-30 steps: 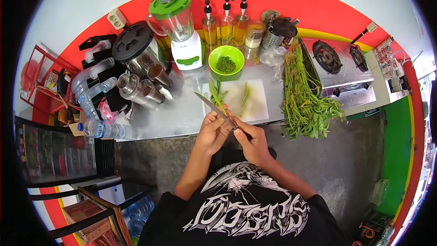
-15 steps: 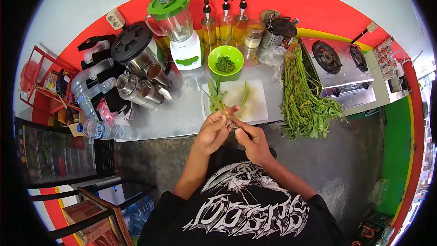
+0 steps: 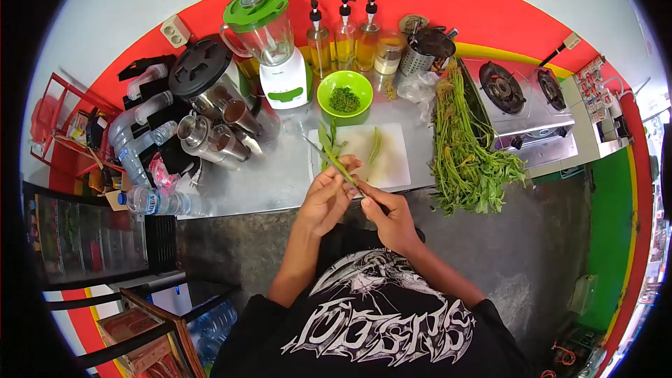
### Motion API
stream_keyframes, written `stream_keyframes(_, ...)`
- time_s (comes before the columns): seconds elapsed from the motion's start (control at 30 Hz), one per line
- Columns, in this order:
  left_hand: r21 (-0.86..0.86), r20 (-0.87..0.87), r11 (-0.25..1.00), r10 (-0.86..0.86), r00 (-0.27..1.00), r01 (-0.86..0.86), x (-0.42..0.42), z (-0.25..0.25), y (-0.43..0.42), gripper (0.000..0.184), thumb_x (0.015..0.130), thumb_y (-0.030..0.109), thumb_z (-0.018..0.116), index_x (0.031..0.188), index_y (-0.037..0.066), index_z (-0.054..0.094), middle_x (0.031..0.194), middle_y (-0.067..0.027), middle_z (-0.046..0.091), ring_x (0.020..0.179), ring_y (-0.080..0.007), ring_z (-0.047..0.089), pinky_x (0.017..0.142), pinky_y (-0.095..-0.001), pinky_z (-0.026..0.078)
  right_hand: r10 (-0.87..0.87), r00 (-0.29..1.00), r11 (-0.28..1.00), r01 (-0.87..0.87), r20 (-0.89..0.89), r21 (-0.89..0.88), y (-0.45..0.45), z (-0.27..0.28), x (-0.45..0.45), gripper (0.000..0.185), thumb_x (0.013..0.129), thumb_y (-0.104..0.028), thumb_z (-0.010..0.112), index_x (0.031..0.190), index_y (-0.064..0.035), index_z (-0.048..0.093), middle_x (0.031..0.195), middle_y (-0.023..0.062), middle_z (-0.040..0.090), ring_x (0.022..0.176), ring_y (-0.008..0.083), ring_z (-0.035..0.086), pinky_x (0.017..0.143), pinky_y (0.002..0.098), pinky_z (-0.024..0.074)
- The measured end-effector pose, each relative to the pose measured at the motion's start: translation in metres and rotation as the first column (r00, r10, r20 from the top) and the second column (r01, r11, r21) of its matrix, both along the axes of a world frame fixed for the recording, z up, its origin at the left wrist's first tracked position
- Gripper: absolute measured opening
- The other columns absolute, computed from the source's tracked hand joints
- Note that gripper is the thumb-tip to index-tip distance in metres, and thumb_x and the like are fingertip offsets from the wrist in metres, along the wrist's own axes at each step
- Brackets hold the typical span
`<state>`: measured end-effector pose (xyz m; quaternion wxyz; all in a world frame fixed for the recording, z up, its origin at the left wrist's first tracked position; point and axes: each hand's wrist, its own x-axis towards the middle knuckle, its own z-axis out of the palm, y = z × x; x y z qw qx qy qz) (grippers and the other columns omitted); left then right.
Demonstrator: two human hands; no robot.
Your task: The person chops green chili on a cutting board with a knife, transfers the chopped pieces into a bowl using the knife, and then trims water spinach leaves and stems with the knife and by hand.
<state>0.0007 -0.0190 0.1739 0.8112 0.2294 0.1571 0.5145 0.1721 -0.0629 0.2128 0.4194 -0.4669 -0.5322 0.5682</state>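
My left hand [image 3: 325, 199] is closed on a green stem [image 3: 341, 166], holding it above the near edge of the white cutting board [image 3: 395, 147]. Close beside it, my right hand [image 3: 388, 217] pinches the near, dark end of a slim tool that lies along the stem. The tool's thin grey tip [image 3: 308, 141] shows past the stem and looks like a knife blade; its handle is mostly hidden by the fingers. Leafy greens [image 3: 329, 136] and a cut stem piece [image 3: 375, 145] lie on the board. Behind it stands a green bowl [image 3: 324, 103] with chopped greens [image 3: 345, 99].
A large bunch of leafy stems [image 3: 465, 147] hangs over the counter edge at right, beside a gas stove [image 3: 525, 115]. A blender [image 3: 283, 77], pump bottles [image 3: 344, 45] and a glass jar [image 3: 388, 56] line the back. Metal cups [image 3: 231, 141] and water bottles [image 3: 164, 201] stand left.
The stem in my left hand has turned so that more of its green length shows along the blade. Both hands stay in nearly the same place.
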Motion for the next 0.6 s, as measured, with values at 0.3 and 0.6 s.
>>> stream_keyframes(0.3, -0.167, -0.097, 0.96, 0.21, 0.973, -0.224, -0.009, -0.011, 0.004, 0.014, 0.101, 0.015, 0.06, 0.107, 0.003, 0.064, 0.096, -0.0029, 0.067, 0.087, -0.0113, 0.063, 0.077, -0.024, 0.052, 0.012, 0.999, 0.994, -0.017, 0.049, 0.111, -0.004, 0.001, 0.0, 0.039, 0.098, -0.017, 0.062, 0.133, 0.0018, 0.061, 0.078, 0.0003, 0.059, 0.068, 0.0045, 0.044, 0.061, 0.0231, 0.0395)
stream_keyframes(0.6, -0.099, -0.101, 0.963, 0.243, 0.965, -0.252, 0.001, 0.0, -0.003, 0.01, 0.1, 0.01, 0.061, 0.104, 0.003, 0.066, 0.098, -0.0036, 0.068, 0.088, -0.0101, 0.064, 0.08, -0.0233, 0.053, 0.006, 0.997, 0.988, -0.017, 0.071, 0.15, -0.003, -0.001, -0.001, 0.038, 0.098, -0.014, 0.062, 0.134, 0.0003, 0.061, 0.076, -0.0017, 0.057, 0.066, 0.0045, 0.042, 0.058, 0.0234, 0.0379)
